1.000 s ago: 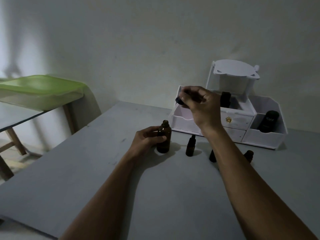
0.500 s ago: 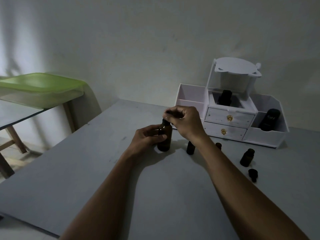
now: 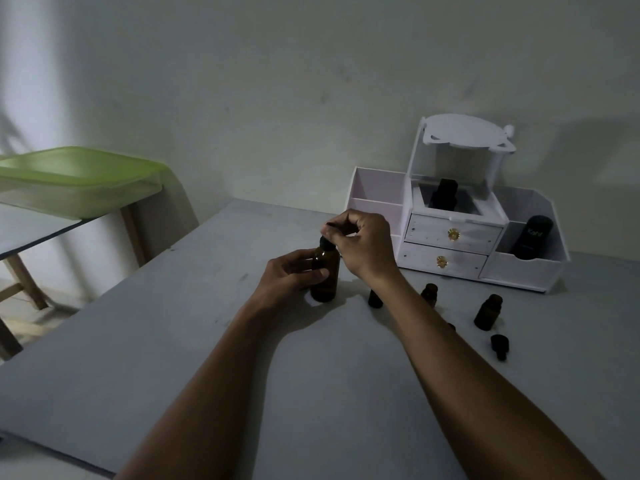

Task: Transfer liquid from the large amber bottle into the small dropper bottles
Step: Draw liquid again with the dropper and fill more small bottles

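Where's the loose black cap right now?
Head view, right side: the cap lies on the table, just in front of the rightmost small bottle.

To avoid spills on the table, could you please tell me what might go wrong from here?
The right forearm passes close by the nearest small bottle and a second small bottle; swinging it could topple them. The right hand pinches the dropper cap on the large amber bottle, steadied only by the left hand; a slack grip might tip it.
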Demonstrator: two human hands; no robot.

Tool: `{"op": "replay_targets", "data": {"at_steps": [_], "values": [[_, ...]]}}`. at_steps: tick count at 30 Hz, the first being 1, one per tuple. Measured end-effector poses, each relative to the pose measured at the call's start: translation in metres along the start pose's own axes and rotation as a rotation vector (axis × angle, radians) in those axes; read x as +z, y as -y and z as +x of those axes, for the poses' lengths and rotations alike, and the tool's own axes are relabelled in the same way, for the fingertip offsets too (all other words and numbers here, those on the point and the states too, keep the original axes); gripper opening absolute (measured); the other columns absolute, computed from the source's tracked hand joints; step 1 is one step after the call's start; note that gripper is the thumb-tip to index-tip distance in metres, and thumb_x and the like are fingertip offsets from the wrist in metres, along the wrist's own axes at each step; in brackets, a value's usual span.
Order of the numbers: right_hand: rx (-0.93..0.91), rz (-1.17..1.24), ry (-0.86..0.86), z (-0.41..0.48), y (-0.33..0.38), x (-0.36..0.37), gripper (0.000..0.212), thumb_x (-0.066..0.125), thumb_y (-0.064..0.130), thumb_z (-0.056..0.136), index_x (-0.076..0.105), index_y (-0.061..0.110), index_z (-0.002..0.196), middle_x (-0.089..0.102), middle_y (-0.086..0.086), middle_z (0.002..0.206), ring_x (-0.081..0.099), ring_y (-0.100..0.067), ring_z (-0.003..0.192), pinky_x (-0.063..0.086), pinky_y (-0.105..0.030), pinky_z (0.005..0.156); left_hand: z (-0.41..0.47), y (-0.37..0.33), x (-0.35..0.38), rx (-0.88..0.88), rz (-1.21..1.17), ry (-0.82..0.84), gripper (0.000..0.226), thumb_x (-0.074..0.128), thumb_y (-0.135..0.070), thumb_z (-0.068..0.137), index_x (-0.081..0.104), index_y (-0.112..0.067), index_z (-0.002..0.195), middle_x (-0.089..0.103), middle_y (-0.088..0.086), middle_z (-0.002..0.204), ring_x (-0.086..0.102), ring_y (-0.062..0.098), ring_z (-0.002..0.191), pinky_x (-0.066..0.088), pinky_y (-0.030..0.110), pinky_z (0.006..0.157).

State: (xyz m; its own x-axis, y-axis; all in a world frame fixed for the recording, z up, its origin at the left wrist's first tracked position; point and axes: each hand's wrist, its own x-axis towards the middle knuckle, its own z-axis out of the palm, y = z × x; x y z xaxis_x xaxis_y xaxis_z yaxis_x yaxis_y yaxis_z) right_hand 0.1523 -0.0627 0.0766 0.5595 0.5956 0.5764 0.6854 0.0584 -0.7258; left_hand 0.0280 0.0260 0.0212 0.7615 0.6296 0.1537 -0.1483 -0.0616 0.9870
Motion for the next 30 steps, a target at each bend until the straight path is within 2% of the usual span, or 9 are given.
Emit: {"op": "replay_targets", "data": {"at_steps": [7,12,16,18,20,22,24,27,30], "values": [[-0.028,0.071,-0.028,0.001,0.009,-0.008,0.012,0.075,0.018,0.085,0.077,0.01,0.093,0.076,0.0,0.088,0.072,-0.009,0.083,0.058,-0.022,0.082,-0.001,-0.001,0.0,-0.015,-0.018,-0.012,0.038,0.072,-0.001,0.083,0.068,-0.014,0.118,0.076,0.002,0.104,0.073,0.013,0.095,0.058,0.024,0.082],[-0.092,0.189,-0.119,0.013,0.036,-0.036,0.015,0.073,0.017,0.088,0.075,0.008,0.099,0.076,-0.002,0.092,0.071,-0.006,0.083,0.057,-0.017,0.079,-0.003,-0.001,0.001,-0.018,-0.071,-0.019,0.045,0.075,-0.002,0.08,0.066,-0.017,0.121,0.076,0.005,0.105,0.07,0.026,0.104,0.059,0.03,0.086],[-0.074,0.319,-0.201,0.015,0.05,-0.078,0.013,0.073,0.014,0.088,0.073,0.009,0.101,0.075,-0.005,0.092,0.074,-0.014,0.083,0.062,-0.029,0.072,-0.009,-0.006,0.007,0.233,0.191,-0.275,0.066,0.072,-0.051,0.072,0.06,-0.026,0.132,0.069,-0.002,0.117,0.064,0.009,0.11,0.051,0.028,0.086],[-0.041,0.355,-0.209,0.012,0.047,-0.104,0.016,0.073,0.013,0.088,0.072,0.01,0.104,0.075,-0.006,0.094,0.075,-0.014,0.083,0.061,-0.025,0.068,-0.018,-0.011,0.016,0.379,0.297,-0.45,0.057,0.068,-0.054,0.077,0.062,-0.025,0.126,0.069,-0.006,0.11,0.065,0.008,0.103,0.051,0.025,0.079],[0.004,0.369,-0.196,0.007,0.037,-0.13,0.02,0.073,0.011,0.088,0.073,0.005,0.107,0.076,-0.009,0.093,0.075,-0.014,0.08,0.061,-0.027,0.071,-0.031,-0.022,0.035,0.49,0.33,-0.54,0.039,0.071,-0.04,0.081,0.066,-0.022,0.115,0.07,-0.008,0.096,0.067,0.01,0.089,0.053,0.026,0.073],[0.061,0.364,-0.165,0.003,0.023,-0.151,0.021,0.072,0.007,0.087,0.073,0.0,0.106,0.076,-0.012,0.092,0.075,-0.016,0.079,0.062,-0.032,0.078,-0.041,-0.031,0.06,0.563,0.313,-0.504,0.022,0.072,-0.026,0.082,0.069,-0.017,0.103,0.071,-0.006,0.083,0.068,0.012,0.073,0.055,0.025,0.067],[0.115,0.33,-0.125,-0.001,0.011,-0.168,0.02,0.073,0.005,0.085,0.074,-0.001,0.104,0.076,-0.014,0.094,0.074,-0.019,0.082,0.062,-0.038,0.081,-0.048,-0.035,0.088,0.54,0.291,-0.37,0.013,0.075,-0.018,0.084,0.071,-0.018,0.096,0.072,-0.006,0.079,0.069,0.011,0.069,0.056,0.022,0.065],[0.17,0.328,-0.074,-0.002,-0.001,-0.185,0.014,0.074,0.003,0.083,0.075,0.002,0.097,0.075,-0.019,0.095,0.074,-0.023,0.082,0.062,-0.042,0.081,-0.049,-0.029,0.128,0.313,0.326,-0.087,0.026,0.077,-0.021,0.084,0.07,-0.023,0.109,0.073,-0.007,0.099,0.07,0.007,0.086,0.058,0.019,0.076],[0.204,0.317,-0.044,-0.004,-0.01,-0.192,0.011,0.074,0.004,0.083,0.076,0.005,0.093,0.076,-0.016,0.09,0.075,-0.024,0.079,0.063,-0.042,0.078,-0.038,-0.01,0.153,0.138,0.431,0.012,0.053,0.079,-0.031,0.082,0.061,-0.021,0.131,0.065,-0.007,0.126,0.063,0.005,0.107,0.052,0.016,0.084]]}}
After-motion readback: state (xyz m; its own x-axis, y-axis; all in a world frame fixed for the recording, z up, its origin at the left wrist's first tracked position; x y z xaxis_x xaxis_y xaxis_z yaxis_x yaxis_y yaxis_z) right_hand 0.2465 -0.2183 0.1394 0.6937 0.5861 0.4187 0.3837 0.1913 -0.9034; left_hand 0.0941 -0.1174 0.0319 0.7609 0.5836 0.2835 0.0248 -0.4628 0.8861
